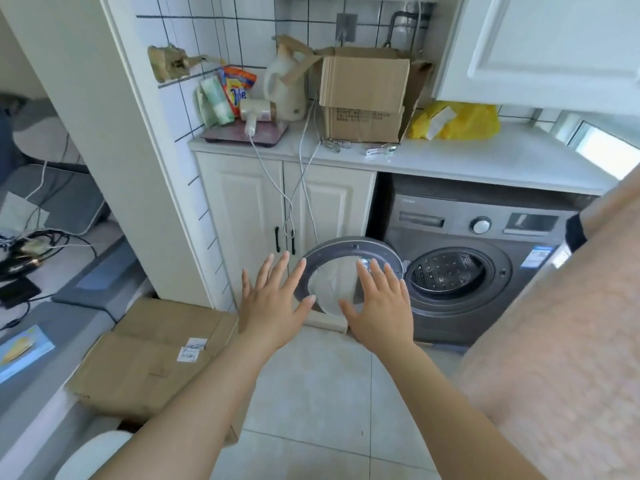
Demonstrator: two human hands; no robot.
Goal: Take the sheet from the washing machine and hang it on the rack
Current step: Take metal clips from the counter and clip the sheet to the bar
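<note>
A grey front-loading washing machine (485,237) stands under the white counter at the right. Its round door (349,251) is swung open to the left, and the perforated metal drum (446,270) shows inside. I see no sheet in the visible part of the drum. My left hand (273,299) is stretched forward with fingers spread, in front of the door's left rim. My right hand (377,306) is also out flat with straight fingers, over the door's right side. Neither hand holds anything. No rack is in view.
Another person's bare arm (561,341) crosses the right side, close to the machine. A flattened cardboard box (152,358) lies on the tiled floor at the left. On the counter (450,161) stand a cardboard box (363,95), a detergent jug (285,88) and a yellow bag (457,121). White cables (301,188) hang over the cabinet doors.
</note>
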